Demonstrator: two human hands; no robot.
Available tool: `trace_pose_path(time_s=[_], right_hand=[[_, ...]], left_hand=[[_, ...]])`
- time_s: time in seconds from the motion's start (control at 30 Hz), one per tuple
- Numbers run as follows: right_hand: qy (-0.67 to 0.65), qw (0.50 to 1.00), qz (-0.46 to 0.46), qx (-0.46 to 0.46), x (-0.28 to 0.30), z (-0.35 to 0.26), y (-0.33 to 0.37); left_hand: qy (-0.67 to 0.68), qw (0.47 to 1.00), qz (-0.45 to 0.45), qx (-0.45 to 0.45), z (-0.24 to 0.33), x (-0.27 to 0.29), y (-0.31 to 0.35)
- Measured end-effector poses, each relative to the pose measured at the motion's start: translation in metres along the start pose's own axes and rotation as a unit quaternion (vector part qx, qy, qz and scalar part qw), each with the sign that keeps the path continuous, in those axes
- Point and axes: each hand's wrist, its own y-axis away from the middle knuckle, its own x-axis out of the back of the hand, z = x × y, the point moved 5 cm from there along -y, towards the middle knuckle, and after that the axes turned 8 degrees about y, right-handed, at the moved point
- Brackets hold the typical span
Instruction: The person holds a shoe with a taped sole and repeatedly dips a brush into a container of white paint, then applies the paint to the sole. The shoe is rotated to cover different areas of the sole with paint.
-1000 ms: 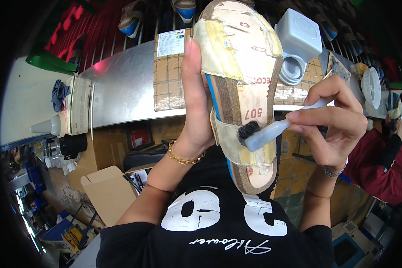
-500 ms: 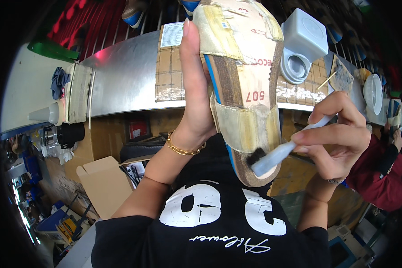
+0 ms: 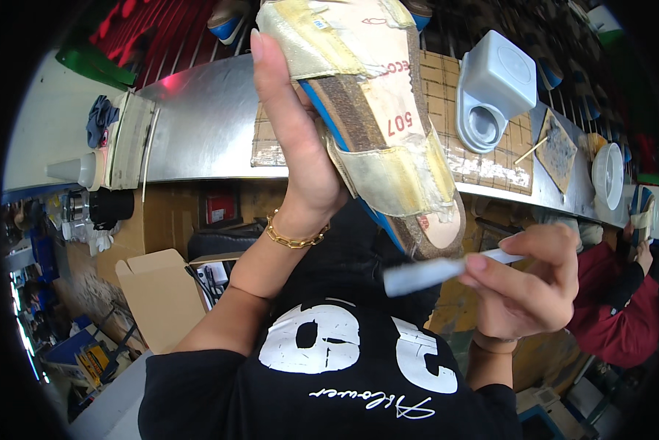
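Head view: left hand (image 3: 304, 150) grips sandal (image 3: 392, 176) (blue-edged) along its left

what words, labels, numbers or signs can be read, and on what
Shoe, pale surface: red letters, numerals, outlined sign; partly legible, not copied here.
Black shirt: large white numerals, white script; legible, not copied here.
Small strap tag: too small to read.
Yellow item, lower left: too blurred to read.

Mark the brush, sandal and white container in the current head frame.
Brush (image 3: 425, 276): head view, on its pale, motion-blurred head.
Sandal (image 3: 376, 111): head view, on the pale panel of its underside.
White container (image 3: 501, 79): head view, on its boxy body, above the round opening.
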Motion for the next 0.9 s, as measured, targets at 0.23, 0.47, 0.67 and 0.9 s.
trace_pose_path(time_s=[0.23, 0.47, 0.67, 0.9], right_hand=[[-0.114, 0.991, -0.07, -0.024, -0.004, 0.012, -0.004], [-0.167, 0.985, -0.04, -0.014, -0.007, 0.016, -0.007], [-0.229, 0.972, -0.048, 0.031, -0.013, 0.018, -0.009], [-0.275, 0.96, -0.052, 0.02, -0.017, 0.024, -0.015]], left_hand=[[0.127, 0.968, -0.191, 0.096, -0.017, 0.001, -0.013], [0.042, 0.963, -0.135, 0.228, -0.029, -0.007, -0.015], [0.098, 0.945, -0.162, 0.267, -0.03, -0.007, -0.017], [0.137, 0.926, -0.184, 0.299, -0.034, -0.006, -0.017]])
